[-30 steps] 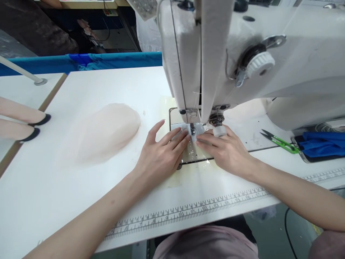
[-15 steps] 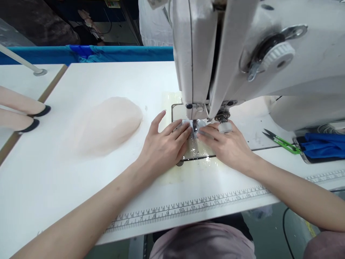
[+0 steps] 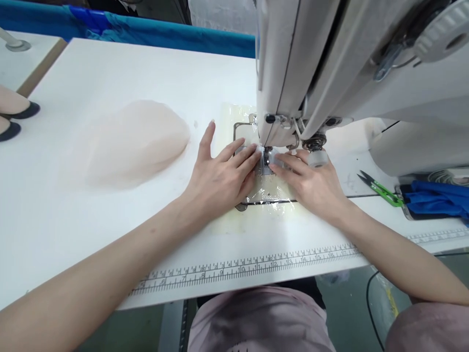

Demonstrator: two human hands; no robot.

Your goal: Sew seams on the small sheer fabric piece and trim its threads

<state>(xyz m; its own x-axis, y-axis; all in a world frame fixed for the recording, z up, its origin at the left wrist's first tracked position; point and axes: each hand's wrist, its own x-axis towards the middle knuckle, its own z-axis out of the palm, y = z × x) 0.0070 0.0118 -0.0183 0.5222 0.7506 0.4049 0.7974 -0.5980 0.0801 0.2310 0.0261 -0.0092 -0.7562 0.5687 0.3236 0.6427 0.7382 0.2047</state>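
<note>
Sheer fabric (image 3: 264, 164) lies pressed flat under both spread hands, left (image 3: 220, 181) and right (image 3: 311, 183). Fingertips so near the needle (image 3: 266, 149) risk a prick if they creep.

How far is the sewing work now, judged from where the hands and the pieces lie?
In hand: the left hand and the right hand press a small pale piece flat under the presser foot of the sewing machine. Whether any seam is finished cannot be seen. A pile of sheer beige fabric lies to the left, untouched; whether it is sewn or waiting is unclear. The green snips lie unused.
</note>
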